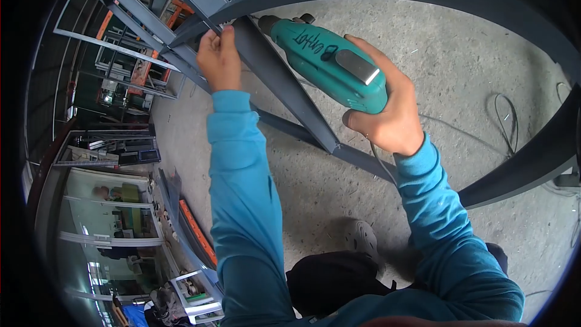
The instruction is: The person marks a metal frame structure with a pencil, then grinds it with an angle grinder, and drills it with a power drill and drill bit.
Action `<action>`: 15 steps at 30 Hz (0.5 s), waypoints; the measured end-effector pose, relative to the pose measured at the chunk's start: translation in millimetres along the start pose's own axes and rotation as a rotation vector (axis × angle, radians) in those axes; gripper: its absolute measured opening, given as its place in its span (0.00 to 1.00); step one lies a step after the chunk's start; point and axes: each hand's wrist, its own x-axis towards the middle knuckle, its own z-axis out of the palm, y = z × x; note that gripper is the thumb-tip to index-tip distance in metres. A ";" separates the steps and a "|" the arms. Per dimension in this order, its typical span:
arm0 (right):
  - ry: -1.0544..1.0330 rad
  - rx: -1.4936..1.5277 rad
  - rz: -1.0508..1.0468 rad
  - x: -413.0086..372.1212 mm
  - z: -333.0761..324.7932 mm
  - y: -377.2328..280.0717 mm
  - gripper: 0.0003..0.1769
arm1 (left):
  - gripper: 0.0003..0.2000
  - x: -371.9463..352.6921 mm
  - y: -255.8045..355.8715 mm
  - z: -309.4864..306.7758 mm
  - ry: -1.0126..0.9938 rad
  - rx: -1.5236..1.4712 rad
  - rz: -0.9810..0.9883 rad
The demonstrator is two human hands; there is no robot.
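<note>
My right hand grips a green power drill with black handwriting on its body and a silver clip on top. The black chuck points left, close against a dark grey metal frame; the tip of the bit is hard to make out. My left hand is closed at the joint where several frame bars meet, left of the chuck. Its thumb and fingers pinch the edge of a bar there. Anything small between those fingers is hidden.
A large curved section of the frame arcs round on the right. A cable trails over the concrete floor. My shoe stands below. Glass panels, an orange bar and racks of profiles are on the left.
</note>
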 end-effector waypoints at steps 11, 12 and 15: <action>-0.059 0.104 0.085 18.6 10.5 4.6 0.43 | 0.14 17.5 10.9 -11.1 -0.062 0.470 0.018; -0.061 0.109 0.088 19.0 11.6 5.8 0.43 | 0.14 17.3 12.6 -10.4 -0.057 0.512 0.019; -0.045 0.139 0.065 21.1 13.5 8.2 0.42 | 0.14 11.1 30.2 -3.2 -0.037 0.618 0.047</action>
